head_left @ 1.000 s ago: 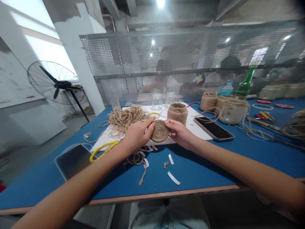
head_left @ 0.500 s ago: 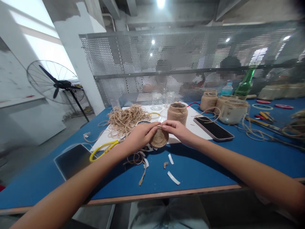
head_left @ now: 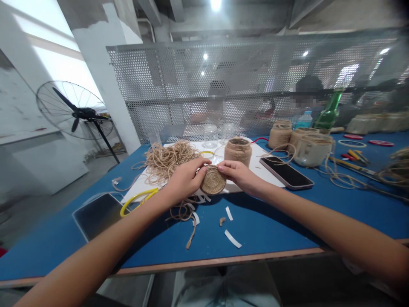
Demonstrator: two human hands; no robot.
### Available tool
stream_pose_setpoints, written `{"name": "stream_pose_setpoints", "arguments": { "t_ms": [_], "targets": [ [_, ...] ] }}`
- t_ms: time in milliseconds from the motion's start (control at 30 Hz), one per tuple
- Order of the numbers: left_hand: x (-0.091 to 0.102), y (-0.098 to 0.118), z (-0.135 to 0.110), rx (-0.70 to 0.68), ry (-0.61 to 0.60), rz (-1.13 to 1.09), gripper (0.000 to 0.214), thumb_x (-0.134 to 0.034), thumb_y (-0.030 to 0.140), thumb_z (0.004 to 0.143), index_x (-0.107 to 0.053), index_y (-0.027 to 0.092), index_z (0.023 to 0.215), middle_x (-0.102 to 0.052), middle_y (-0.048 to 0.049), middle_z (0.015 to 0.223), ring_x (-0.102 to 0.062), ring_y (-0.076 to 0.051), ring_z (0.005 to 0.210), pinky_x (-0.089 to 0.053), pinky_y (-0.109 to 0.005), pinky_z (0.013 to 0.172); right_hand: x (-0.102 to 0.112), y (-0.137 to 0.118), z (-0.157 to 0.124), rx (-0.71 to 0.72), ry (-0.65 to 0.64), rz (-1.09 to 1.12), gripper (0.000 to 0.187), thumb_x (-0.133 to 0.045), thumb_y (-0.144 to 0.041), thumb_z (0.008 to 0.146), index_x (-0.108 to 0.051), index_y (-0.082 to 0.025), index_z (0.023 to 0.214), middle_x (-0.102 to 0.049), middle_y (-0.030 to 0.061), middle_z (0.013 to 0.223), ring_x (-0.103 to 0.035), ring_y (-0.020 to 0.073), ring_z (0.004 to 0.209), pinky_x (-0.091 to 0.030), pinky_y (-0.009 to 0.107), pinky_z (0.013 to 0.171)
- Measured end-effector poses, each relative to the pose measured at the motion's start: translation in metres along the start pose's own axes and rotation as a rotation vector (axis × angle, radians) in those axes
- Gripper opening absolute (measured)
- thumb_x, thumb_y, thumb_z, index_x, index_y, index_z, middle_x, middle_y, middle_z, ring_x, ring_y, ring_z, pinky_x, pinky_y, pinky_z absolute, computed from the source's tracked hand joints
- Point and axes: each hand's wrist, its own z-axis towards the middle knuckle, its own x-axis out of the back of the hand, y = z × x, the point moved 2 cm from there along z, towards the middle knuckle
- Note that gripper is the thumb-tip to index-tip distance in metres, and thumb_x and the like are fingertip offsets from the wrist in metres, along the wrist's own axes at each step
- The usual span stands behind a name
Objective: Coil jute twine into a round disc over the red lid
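A round coiled-twine disc (head_left: 213, 180) is held up above the table, its spiral face turned toward me. My left hand (head_left: 187, 177) pinches its left edge between thumb and fingers. On the upper right edge, my right hand (head_left: 237, 174) grips it the same way. Just behind stands a twine-wrapped jar (head_left: 238, 152). To the left lies a loose heap of twine (head_left: 172, 158). Yellow-handled scissors (head_left: 137, 202) rest beside my left forearm, their blades hidden by it. White paper strips (head_left: 232, 238) and a short twine scrap (head_left: 222, 221) lie below the disc.
A phone (head_left: 286, 172) lies on the right, near a partly wrapped jar (head_left: 313, 150) and a green bottle (head_left: 329, 111). Clear glass jars (head_left: 211, 135) stand at the back before a perforated metal screen (head_left: 191, 85). A dark tablet-like panel (head_left: 101, 216) lies on the left.
The disc has tilted a little so its face shows more fully. My left thumb and fingers have shifted left along its edge, and the hands are slightly farther apart.
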Motion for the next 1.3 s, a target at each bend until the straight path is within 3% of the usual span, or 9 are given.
{"name": "stream_pose_setpoints", "arguments": {
  "t_ms": [267, 467, 800, 933, 1300],
  "targets": [
    [0.001, 0.0011, -0.0003, 0.029, 0.02, -0.014, 0.024, -0.04, 0.024, 0.085, -0.055, 0.018, 0.103, -0.063, -0.0035, 0.086, -0.058, -0.014, 0.075, -0.045, -0.028, 0.074, -0.0025, -0.0027, -0.0005, -0.008, 0.011, 0.062, 0.019, -0.062, -0.032, 0.073, -0.059, -0.014, 0.075, -0.058, 0.0014, 0.074, -0.054, 0.0107, 0.072, -0.039, 0.027, 0.076],
    [-0.0006, 0.0015, -0.0009, 0.034, 0.021, -0.05, 0.023, -0.042, 0.026, 0.085, -0.056, 0.018, 0.102, -0.063, -0.0036, 0.083, -0.057, -0.013, 0.069, -0.045, -0.027, 0.068, -0.0019, -0.0016, 0.0, -0.025, -0.001, -0.023, 0.022, -0.061, -0.034, 0.074, -0.061, -0.014, 0.081, -0.059, 0.0023, 0.077, -0.053, 0.0102, 0.071, -0.039, 0.026, 0.072],
    [-0.0007, -0.0019, 0.0003, 0.094, -0.054, -0.152, 0.024, -0.04, 0.028, 0.086, -0.056, 0.019, 0.102, -0.062, -0.0019, 0.085, -0.056, -0.012, 0.069, -0.043, -0.024, 0.066, -0.0015, -0.0005, -0.0004, -0.006, -0.037, -0.054, 0.019, -0.059, -0.032, 0.075, -0.061, -0.013, 0.079, -0.06, 0.0018, 0.076, -0.054, 0.011, 0.072, -0.039, 0.027, 0.072],
    [0.0015, -0.002, 0.0002, 0.086, -0.043, -0.142, 0.023, -0.039, 0.026, 0.086, -0.056, 0.019, 0.101, -0.062, -0.0014, 0.09, -0.056, -0.013, 0.077, -0.042, -0.026, 0.07, -0.0028, -0.0016, -0.0008, -0.018, -0.036, -0.023, 0.016, -0.06, -0.029, 0.075, -0.062, -0.013, 0.079, -0.06, 0.0016, 0.076, -0.054, 0.0105, 0.073, -0.039, 0.026, 0.073],
    [0.0002, -0.0023, 0.0006, 0.059, -0.078, -0.119, 0.026, -0.04, 0.029, 0.087, -0.057, 0.018, 0.103, -0.063, -0.0011, 0.083, -0.056, -0.012, 0.071, -0.041, -0.024, 0.068, -0.005, -0.0031, -0.0008, -0.031, 0.0, 0.062, 0.017, -0.064, -0.029, 0.072, -0.062, -0.012, 0.078, -0.06, 0.0014, 0.074, -0.055, 0.0102, 0.072, -0.039, 0.026, 0.077]
  ]
}}
